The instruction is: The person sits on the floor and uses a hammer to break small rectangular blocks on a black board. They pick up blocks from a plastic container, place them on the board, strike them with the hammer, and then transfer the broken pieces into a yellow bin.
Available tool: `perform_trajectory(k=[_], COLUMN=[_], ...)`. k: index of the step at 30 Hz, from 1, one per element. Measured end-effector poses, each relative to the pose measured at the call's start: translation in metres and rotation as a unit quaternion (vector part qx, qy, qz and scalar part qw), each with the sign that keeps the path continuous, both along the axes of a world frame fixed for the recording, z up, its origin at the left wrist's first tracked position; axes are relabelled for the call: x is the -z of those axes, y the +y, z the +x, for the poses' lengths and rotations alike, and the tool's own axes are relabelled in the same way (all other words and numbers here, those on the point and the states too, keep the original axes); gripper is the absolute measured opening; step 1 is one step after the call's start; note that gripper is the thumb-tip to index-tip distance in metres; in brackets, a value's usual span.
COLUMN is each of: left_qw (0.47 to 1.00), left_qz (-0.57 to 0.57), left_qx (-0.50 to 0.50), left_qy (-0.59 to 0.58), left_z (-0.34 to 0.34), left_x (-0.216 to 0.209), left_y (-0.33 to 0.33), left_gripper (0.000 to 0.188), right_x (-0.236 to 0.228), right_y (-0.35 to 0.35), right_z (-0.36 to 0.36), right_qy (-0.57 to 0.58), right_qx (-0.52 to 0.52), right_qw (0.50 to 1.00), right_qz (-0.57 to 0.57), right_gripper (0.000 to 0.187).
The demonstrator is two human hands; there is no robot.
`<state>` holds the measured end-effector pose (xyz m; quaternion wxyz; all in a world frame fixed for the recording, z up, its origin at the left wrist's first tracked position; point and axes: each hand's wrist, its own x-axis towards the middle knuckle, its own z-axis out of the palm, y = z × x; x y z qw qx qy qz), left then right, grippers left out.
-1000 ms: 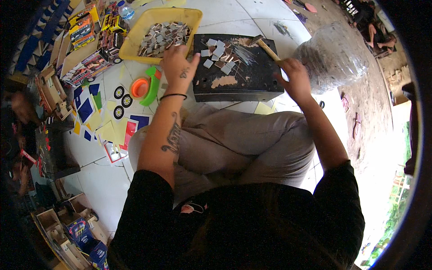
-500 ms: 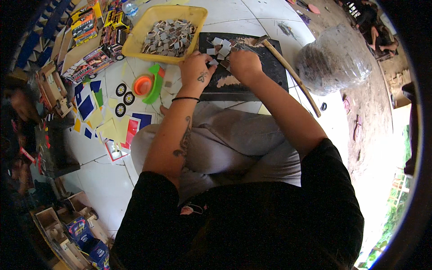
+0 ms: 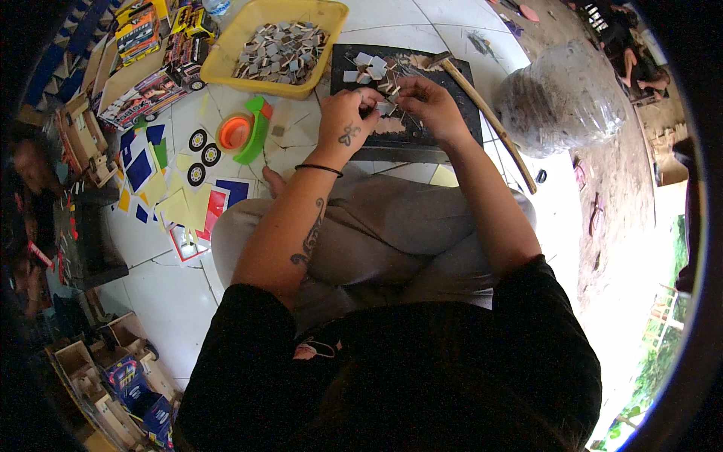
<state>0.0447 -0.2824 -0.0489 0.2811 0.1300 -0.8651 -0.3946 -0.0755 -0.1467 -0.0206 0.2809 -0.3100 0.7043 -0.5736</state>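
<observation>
My left hand is closed in a pinch over the near left part of a black block, with a small grey square piece at its fingertips. Beside it my right hand curls its fingers toward the same spot; what they pinch, if anything, is too small to make out. Just beyond my fingers lies a loose heap of grey and brown square pieces. Thin dark nail-like slivers are scattered on the block. A wooden-handled hammer rests across the block's right side, its head at the far edge.
A yellow basin full of similar pieces stands beyond my left hand. Left of the block are a green tape dispenser with an orange ring, toy wheels, coloured sheets and toy trucks. A plastic-wrapped bundle sits right.
My left hand has moved right and nearer to me, bringing the grey piece over the block. My right hand has shifted right, its fingers lifting off the heap.
</observation>
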Motion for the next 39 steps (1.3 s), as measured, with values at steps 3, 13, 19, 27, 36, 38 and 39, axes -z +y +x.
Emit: perform_trajectory(k=[3, 13, 19, 27, 36, 38, 39], left_qw=[0.999, 0.993, 0.992, 0.989, 0.996, 1.000, 1.000], left_qz=[-0.036, -0.065, -0.084, -0.105, -0.044, -0.020, -0.003], left_qx=[-0.007, -0.006, -0.005, -0.007, 0.007, -0.002, -0.006], left_qy=[-0.035, -0.094, -0.098, -0.105, -0.078, -0.018, 0.005], left_z=[-0.002, -0.002, -0.003, 0.000, -0.002, -0.002, -0.003], left_x=[0.001, -0.002, -0.003, -0.008, -0.006, -0.005, -0.004], left_y=[0.000, -0.006, -0.007, -0.005, -0.006, -0.004, -0.003], left_gripper=[0.012, 0.013, 0.014, 0.016, 0.016, 0.015, 0.014], right_x=[0.004, 0.005, 0.003, 0.000, -0.002, -0.002, -0.004], right_y=[-0.003, -0.010, -0.012, -0.012, -0.014, -0.015, -0.014], right_z=[0.000, 0.007, 0.013, 0.016, 0.018, 0.019, 0.017], right_qy=[0.033, 0.203, 0.273, 0.310, 0.345, 0.348, 0.362], right_qx=[-0.006, 0.021, 0.022, 0.013, 0.000, 0.002, 0.002], right_qw=[0.999, 0.979, 0.962, 0.950, 0.938, 0.937, 0.932], right_qz=[0.021, 0.011, 0.013, 0.034, 0.027, 0.023, 0.015], right_gripper=[0.013, 0.008, 0.010, 0.010, 0.011, 0.013, 0.014])
